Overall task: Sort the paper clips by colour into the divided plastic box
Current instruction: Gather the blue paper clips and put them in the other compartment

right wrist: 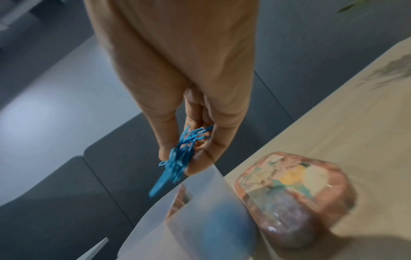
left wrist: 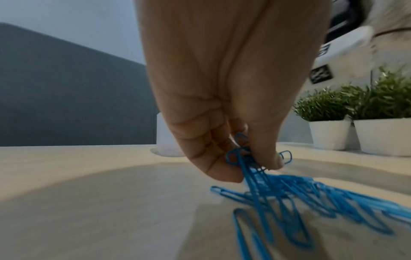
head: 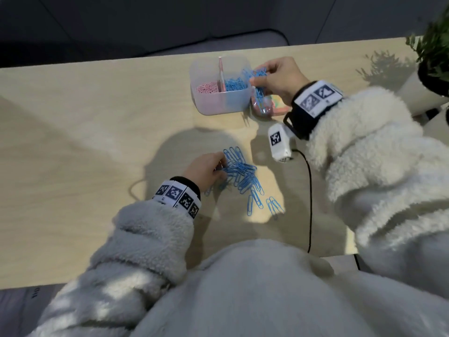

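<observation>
The translucent divided box (head: 232, 103) stands at the table's far middle, with pink clips (head: 206, 88) in its left part and blue clips (head: 234, 85) in its right part. My right hand (head: 274, 79) holds a bunch of blue clips (right wrist: 177, 158) over the box's right rim (right wrist: 200, 177). Near me a pile of blue clips (head: 243, 177) lies on the table. My left hand (head: 206, 170) pinches several of those blue clips (left wrist: 249, 158) at the pile's left edge, thumb and fingers curled round them.
A clear pinkish container (head: 264, 105) with coloured contents sits right of the box, also in the right wrist view (right wrist: 295, 195). Potted plants (left wrist: 355, 121) stand at the table's right end. A black cable (head: 309, 190) runs over the table's near edge.
</observation>
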Demonstrator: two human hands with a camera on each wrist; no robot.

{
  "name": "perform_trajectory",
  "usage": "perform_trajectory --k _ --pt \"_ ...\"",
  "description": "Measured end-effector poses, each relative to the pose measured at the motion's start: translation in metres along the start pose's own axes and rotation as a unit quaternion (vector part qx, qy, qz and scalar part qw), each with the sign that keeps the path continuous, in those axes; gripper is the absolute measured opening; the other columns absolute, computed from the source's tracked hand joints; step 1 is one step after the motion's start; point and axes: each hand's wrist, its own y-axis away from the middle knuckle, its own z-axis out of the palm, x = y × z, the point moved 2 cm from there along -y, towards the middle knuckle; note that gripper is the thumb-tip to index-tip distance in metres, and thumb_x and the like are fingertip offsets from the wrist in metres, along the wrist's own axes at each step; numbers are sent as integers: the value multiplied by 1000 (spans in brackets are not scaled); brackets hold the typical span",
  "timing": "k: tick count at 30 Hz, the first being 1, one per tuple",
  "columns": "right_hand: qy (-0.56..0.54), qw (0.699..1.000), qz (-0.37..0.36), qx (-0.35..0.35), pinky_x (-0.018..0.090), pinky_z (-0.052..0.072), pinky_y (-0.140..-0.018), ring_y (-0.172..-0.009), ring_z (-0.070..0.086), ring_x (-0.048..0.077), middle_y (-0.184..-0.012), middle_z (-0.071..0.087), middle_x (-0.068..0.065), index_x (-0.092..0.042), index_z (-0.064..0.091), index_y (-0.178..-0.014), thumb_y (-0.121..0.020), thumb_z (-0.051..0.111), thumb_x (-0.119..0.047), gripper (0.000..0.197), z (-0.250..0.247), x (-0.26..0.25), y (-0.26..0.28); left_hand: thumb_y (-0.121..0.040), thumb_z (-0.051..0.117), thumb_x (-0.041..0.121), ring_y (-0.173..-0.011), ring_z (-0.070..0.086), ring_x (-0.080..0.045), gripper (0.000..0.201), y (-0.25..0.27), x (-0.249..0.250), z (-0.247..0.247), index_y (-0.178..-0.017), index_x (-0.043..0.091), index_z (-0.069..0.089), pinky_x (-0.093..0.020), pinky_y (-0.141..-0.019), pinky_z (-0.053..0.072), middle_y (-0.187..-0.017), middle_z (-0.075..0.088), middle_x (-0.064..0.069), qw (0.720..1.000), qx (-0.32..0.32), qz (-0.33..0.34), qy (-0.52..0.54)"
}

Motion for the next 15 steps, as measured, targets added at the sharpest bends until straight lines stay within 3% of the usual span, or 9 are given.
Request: perform_trajectory --k 3,4,6,8,9,11,13,15 --pt "3 1000 11 -9 16 42 -34 -35 55 1 -67 56 4 -12 52 -66 -78 69 1 25 11 -16 -26 -86 61 13 -78 50 -20 18 -1 1 -10 -102 6 58 -24 -72 36 -93 60 -8 1000 18 7 22" --pt "16 1000 16 -13 18 45 -36 -40 59 4 -68 57 4 -13 51 -66 -78 70 -1 25 16 -18 -34 -86 61 13 -77 48 -18 18 -3 2 -15 -102 6 57 -24 -71 35 -90 58 -5 999 25 9 34" --pt "45 999 22 -1 29 57 -53 -63 68 19 -77 64 9 -13 53 -68 -74 75 -6 24 24 -19 -49 -87 60 14 -76 47 -17 16 -8 3 -27 -100 6 57 -24 -71 35 -87 55 -2 997 39 13 61" --pt "65 997 27 8 41 60 -70 -80 70 27 -94 68 13 -11 57 -77 -72 77 -12 21 29 -17 -61 -87 61 14 -72 47 -16 16 -16 6 -39 -100 6 57 -24 -71 36 -86 54 -1 995 54 14 84" --pt "77 997 27 10 42 60 -73 -83 69 27 -99 67 14 -9 59 -85 -73 77 -16 23 30 -16 -65 -86 61 14 -68 47 -13 15 -22 8 -46 -98 6 56 -23 -69 36 -84 54 -1 993 63 11 96" --pt "108 994 21 -4 38 59 -77 -81 67 23 -96 65 12 -4 62 -97 -79 72 -24 28 33 -14 -69 -86 61 14 -65 46 -6 12 -36 11 -62 -96 9 56 -21 -62 37 -78 52 2 990 81 3 117" --pt "131 991 12 -13 40 56 -81 -79 61 23 -89 59 11 5 63 -103 -88 60 -25 34 36 -14 -68 -86 62 13 -68 49 -11 10 -53 14 -79 -94 10 57 -22 -60 41 -79 54 -1 985 99 -4 138" --pt "145 989 5 -23 41 53 -82 -77 52 24 -85 51 13 14 58 -106 -93 47 -19 38 34 -14 -64 -85 62 10 -67 49 -14 12 -72 17 -95 -79 16 53 -19 -60 40 -74 54 -2 979 121 -17 160"
